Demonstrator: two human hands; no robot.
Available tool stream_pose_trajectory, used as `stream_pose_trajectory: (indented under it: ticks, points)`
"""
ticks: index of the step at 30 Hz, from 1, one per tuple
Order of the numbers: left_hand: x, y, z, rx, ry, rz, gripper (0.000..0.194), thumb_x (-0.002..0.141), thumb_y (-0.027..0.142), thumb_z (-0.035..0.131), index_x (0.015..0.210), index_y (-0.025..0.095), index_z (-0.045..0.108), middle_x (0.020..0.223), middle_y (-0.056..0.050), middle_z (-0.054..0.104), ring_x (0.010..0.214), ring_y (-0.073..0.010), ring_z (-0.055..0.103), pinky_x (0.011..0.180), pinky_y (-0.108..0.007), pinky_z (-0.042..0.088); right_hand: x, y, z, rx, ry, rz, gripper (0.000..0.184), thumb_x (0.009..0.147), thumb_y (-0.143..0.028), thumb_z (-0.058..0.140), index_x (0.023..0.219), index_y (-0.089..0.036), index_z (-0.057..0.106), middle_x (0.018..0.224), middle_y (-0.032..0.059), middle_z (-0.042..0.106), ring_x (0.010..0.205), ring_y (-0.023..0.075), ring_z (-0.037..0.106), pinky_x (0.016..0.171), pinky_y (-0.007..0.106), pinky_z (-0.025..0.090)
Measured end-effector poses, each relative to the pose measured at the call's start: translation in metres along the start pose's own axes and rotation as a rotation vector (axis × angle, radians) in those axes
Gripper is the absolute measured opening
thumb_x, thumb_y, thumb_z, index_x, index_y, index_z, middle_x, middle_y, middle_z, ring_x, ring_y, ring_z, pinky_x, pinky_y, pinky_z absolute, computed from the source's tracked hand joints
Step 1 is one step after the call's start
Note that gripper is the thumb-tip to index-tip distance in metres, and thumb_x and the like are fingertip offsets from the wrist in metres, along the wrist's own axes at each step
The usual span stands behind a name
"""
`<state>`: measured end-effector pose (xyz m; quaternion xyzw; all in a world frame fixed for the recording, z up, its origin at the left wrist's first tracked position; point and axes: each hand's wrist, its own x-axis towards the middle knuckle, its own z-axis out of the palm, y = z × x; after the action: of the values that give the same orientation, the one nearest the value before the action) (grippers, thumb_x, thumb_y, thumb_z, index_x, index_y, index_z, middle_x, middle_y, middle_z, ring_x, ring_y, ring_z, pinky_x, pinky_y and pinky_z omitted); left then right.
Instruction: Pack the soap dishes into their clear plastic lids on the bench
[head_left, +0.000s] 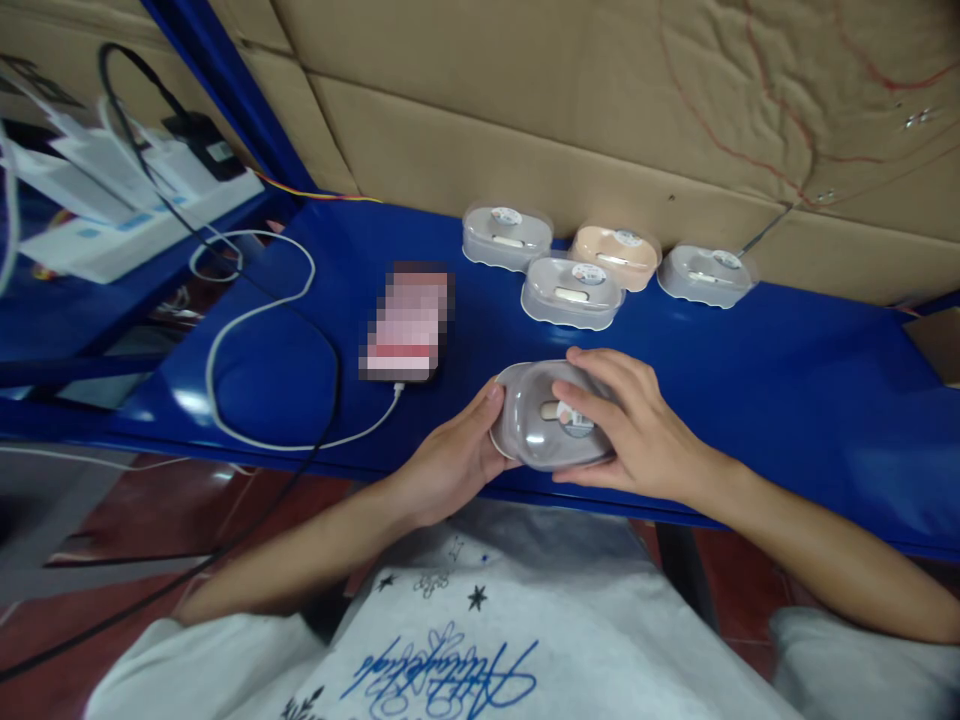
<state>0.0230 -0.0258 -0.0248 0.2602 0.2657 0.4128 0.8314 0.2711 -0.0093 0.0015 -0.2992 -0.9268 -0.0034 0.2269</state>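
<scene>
L hand and R hand both grip one grey box w/ a clear rounded lid, near the front edge of the blue desk. The grey box sits btwn the two palms: its L end is in L hand, its R end under R hand. L hand grasps it w/ thumb up along the L rim & the other fingers tucked lower, partly hidden. R hand is curled over the R end: one fingertip on the lid nr the pale handle, others over the far side, thumb along the near side. Round label on the lid is partly covered by R hand. Can't tell if the box bottom touches the desk or is lifted.

Beyond the hands, 4 similar boxes stand on the desk, lids on: back-L grey one, peach one, far-R grey one, and front grey one, which is closest to the held box but apart from it. Phone lies L of the held box, screen pixelated, w/ white cable plugged into its near end. Further L: power strip w/ several adapters. Cardboard lines the back.
</scene>
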Motion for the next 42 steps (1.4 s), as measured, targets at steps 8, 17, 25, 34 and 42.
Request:
stream_pose_trajectory:
  ticks: [8, 17, 25, 34, 42]
  points:
    - [0.002, 0.004, -0.002, -0.007, 0.015, -0.064, 0.047, 0.103, 0.05, 0.066, 0.141, 0.023, 0.067, 0.129, -0.011, 0.077, 0.116, -0.0276, 0.074, 0.09, -0.035, 0.06, 0.005, 0.01, -0.012, 0.175, -0.069, -0.008, 0.101, 0.092, -0.052, 0.079, 0.171, -0.028, 0.021, 0.167, 0.0215, 0.038, 0.156, 0.0399, 0.04, 0.121, 0.062, 0.045]
    - [-0.001, 0.01, 0.006, -0.028, 0.007, -0.037, 0.048, 0.102, 0.025, 0.066, 0.15, 0.022, 0.061, 0.152, -0.014, 0.065, 0.148, -0.0313, 0.055, 0.129, -0.049, 0.034, -0.018, 0.068, -0.046, 0.048, -0.273, 0.236, 0.093, 0.086, -0.051, 0.083, 0.164, -0.031, 0.036, 0.163, 0.0157, 0.048, 0.146, 0.0422, 0.053, 0.112, 0.062, 0.054]
    - [0.0, 0.008, 0.004, 0.12, -0.041, -0.038, 0.042, 0.097, 0.03, 0.072, 0.139, 0.022, 0.07, 0.148, -0.014, 0.067, 0.142, -0.0341, 0.059, 0.122, -0.049, 0.042, -0.038, 0.092, -0.072, -0.063, -0.273, 0.337, 0.096, 0.088, -0.06, 0.08, 0.167, -0.036, 0.031, 0.171, 0.0156, 0.04, 0.155, 0.0504, 0.04, 0.119, 0.071, 0.043]
    - [0.0, 0.007, 0.002, 0.209, -0.087, -0.021, 0.026, 0.097, 0.031, 0.071, 0.119, 0.02, 0.079, 0.134, -0.012, 0.073, 0.127, -0.03, 0.067, 0.107, -0.04, 0.054, 0.033, 0.177, -0.07, -0.036, -0.169, 0.337, 0.071, 0.103, -0.06, 0.057, 0.156, -0.014, 0.046, 0.16, 0.0179, 0.053, 0.149, 0.0373, 0.05, 0.126, 0.051, 0.038]
    - [0.001, 0.007, 0.0, 0.238, -0.142, -0.012, 0.021, 0.097, 0.03, 0.071, 0.111, 0.018, 0.08, 0.126, -0.011, 0.073, 0.118, -0.0252, 0.069, 0.098, -0.034, 0.058, 0.083, 0.224, -0.03, -0.069, -0.36, 0.591, 0.115, 0.063, -0.04, 0.099, 0.161, -0.022, 0.042, 0.163, 0.0209, 0.043, 0.153, 0.0524, 0.033, 0.124, 0.077, 0.021]
